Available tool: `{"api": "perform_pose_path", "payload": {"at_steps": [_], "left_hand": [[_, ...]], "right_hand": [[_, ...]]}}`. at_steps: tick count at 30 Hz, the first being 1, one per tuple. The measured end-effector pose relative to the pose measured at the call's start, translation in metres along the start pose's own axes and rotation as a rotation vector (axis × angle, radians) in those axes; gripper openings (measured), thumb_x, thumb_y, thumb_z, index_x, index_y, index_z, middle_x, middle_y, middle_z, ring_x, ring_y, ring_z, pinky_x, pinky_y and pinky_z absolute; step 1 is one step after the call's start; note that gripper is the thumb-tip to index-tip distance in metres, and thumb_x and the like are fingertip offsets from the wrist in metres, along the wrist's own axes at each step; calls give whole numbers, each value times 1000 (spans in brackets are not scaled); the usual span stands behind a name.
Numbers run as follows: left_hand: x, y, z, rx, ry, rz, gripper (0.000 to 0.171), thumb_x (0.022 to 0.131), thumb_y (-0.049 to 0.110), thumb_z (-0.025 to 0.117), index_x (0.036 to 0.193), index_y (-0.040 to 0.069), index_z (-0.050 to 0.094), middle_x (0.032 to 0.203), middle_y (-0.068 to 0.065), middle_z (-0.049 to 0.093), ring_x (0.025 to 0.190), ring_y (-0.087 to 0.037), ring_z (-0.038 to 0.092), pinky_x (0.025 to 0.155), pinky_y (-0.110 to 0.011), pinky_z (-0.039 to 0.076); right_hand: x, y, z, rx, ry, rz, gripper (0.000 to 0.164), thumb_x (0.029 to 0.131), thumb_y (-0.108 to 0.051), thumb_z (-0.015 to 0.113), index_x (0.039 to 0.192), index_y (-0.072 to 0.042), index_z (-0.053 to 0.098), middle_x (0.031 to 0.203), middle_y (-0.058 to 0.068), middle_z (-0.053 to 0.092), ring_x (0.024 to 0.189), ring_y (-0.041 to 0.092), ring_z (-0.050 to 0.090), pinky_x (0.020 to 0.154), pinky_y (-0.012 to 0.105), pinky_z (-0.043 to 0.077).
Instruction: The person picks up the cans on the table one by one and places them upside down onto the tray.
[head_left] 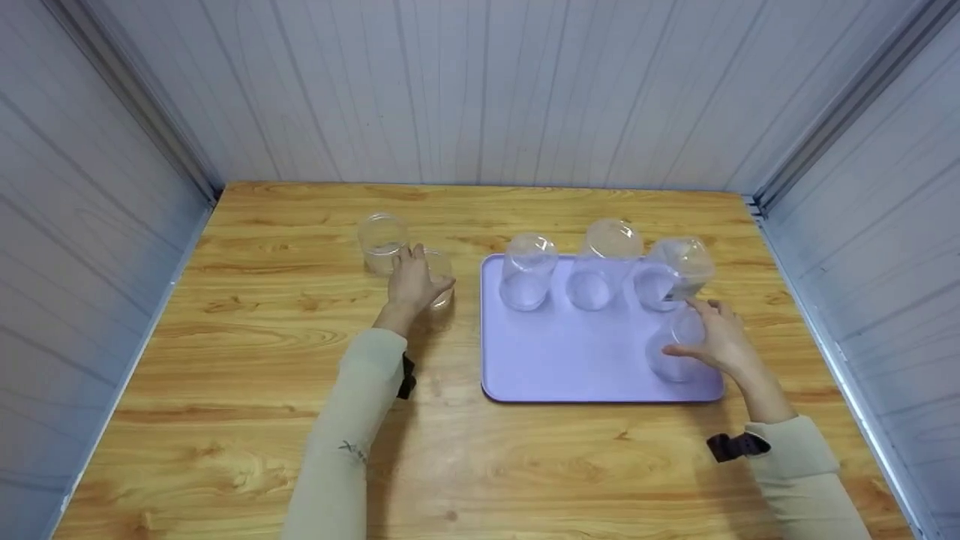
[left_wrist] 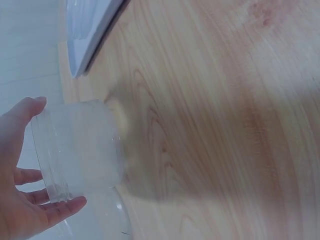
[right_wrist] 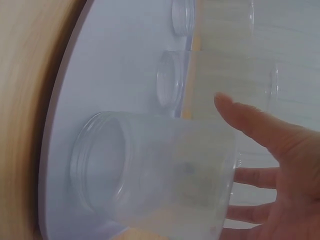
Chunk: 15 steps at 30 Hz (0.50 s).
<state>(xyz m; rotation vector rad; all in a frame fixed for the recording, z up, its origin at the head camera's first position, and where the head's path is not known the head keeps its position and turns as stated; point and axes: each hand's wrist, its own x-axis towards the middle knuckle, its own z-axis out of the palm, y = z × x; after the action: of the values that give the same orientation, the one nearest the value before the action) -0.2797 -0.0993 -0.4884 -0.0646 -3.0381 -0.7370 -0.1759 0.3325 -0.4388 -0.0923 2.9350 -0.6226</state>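
Note:
My left hand (head_left: pixel 412 285) grips a clear plastic jar (left_wrist: pixel 80 150) near its rim, thumb on one side and fingers on the other. This jar stands upright on the wooden table. Close beside it, a second clear jar (head_left: pixel 382 236) stands at the back left. My right hand (head_left: pixel 720 337) is around the upper end of a clear jar (right_wrist: pixel 160 175) at the tray's front right corner, with thumb and fingers spread. That jar stands mouth down on the purple tray (head_left: pixel 570 360). In the right wrist view, the thumb is extended beside the jar's base end, apart from it.
Along the tray's back edge stand three more clear jars, a left one (head_left: pixel 529 270), a middle one (head_left: pixel 604 262) and a right one (head_left: pixel 682 262). Pale panel walls (head_left: pixel 480 90) close in the wooden table (head_left: pixel 247 337) at the back and both sides.

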Motion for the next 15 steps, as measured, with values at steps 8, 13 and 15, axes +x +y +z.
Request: {"api": "perform_pose_path", "payload": {"at_steps": [8,13,15], "left_hand": [[-6,3,-8,-45,9,-33,87,72,50,65,128,-8,33,128,-29,30,111,-41,36,80,-44,45],[-11,6,-9,-72,31,-35,89,71,52,65,128,-8,33,130,-31,29,112,-41,36,81,-45,44],[-13,6,-10,-84,36,-34,88,71,52,65,127,-8,34,128,-30,31,110,-40,38,79,-45,45]], "right_hand": [[-6,-12,-6,9,74,-19,82,65,-32,77,129,1,38,129,40,19,114,57,19,83,70,22],[-9,-18,-5,33,107,-51,77,67,-26,76,127,4,39,128,39,23,113,55,23,84,68,25],[-9,-20,-4,49,132,-73,75,67,-23,77,126,5,40,127,37,26,113,53,25,86,66,26]]}}
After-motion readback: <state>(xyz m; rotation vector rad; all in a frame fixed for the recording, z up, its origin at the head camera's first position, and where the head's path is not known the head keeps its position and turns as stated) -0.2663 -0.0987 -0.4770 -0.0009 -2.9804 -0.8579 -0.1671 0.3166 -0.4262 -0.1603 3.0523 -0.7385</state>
